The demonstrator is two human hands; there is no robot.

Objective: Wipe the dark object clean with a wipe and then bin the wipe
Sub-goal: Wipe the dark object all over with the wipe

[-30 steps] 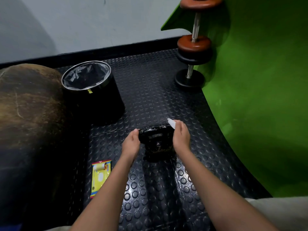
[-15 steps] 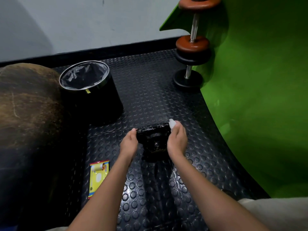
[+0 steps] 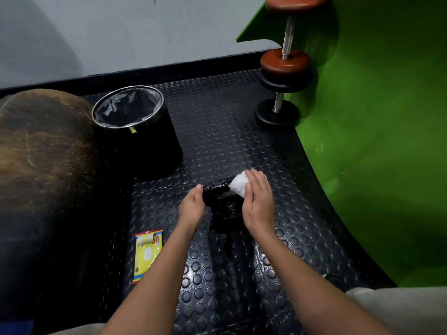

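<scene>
The dark object [image 3: 225, 201] I steady looks glossy, perhaps wet; my wipe [image 3: 238, 186] on it is soft white cloth; the floor [image 3: 217, 131] beneath is studded rubber.
</scene>
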